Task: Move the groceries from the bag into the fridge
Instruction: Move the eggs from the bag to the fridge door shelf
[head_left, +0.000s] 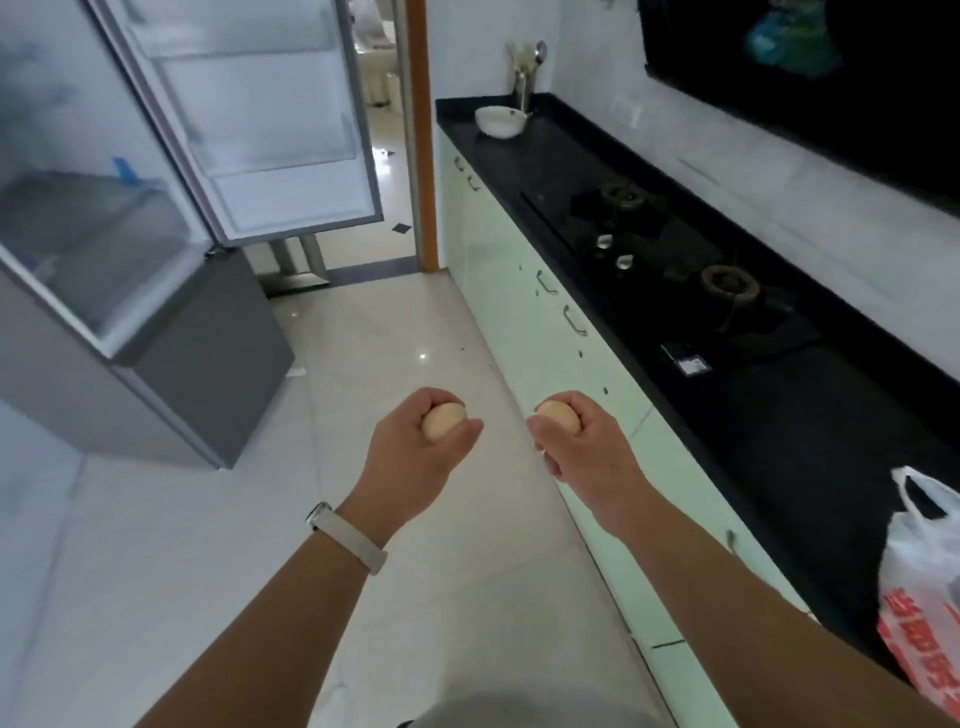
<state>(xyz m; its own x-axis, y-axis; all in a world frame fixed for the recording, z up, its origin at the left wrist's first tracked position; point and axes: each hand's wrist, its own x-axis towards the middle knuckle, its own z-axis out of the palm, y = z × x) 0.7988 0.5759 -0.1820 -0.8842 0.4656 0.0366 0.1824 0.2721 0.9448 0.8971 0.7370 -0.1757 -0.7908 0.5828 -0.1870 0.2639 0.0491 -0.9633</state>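
My left hand (415, 457) grips a pale tan egg (443, 420) out in front of me over the floor. My right hand (582, 452) grips a second tan egg (560, 414) at the same height, next to the cabinet fronts. The white plastic grocery bag (919, 587) with red print stands on the black counter at the lower right, behind my right arm. The grey fridge (171, 332) is at the left with its upper door (270, 119) swung open, showing white door shelves and a clear drawer (88, 239) inside.
A black counter (779, 415) with a two-burner gas hob (670, 249) runs along the right wall. A white bowl (500, 120) and a utensil holder (524, 73) sit at its far end. A doorway (387, 156) opens behind the fridge door. Pale tiled floor (395, 332) lies between.
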